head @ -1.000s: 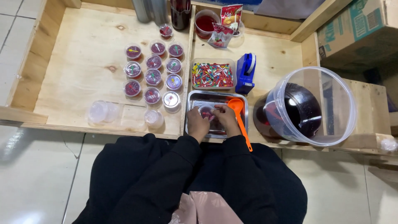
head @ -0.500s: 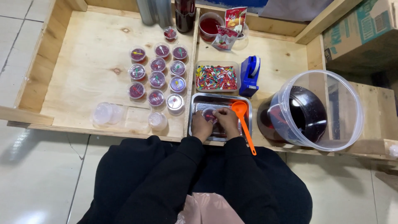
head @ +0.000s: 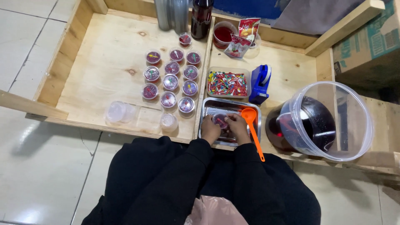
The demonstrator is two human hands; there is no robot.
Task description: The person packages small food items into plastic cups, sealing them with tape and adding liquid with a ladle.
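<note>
My left hand (head: 209,130) and my right hand (head: 238,128) meet over a small clear cup (head: 220,120) of dark red filling, gripping it from both sides inside a steel tray (head: 208,106). An orange ladle (head: 252,127) lies across the tray's right side, right beside my right hand. To the left, several lidded cups (head: 171,81) of the same red filling stand in rows on a wooden board (head: 104,62).
A clear box of coloured small spoons (head: 227,83) and a blue tape dispenser (head: 260,84) sit behind the tray. A large clear bucket (head: 321,121) of dark red liquid stands at the right. Empty cups and lids (head: 121,111) lie front left. Bottles (head: 202,16) stand at the back.
Both hands stay on the cup in the steel tray; the fingers shift slightly. The camera view has drifted a little.
</note>
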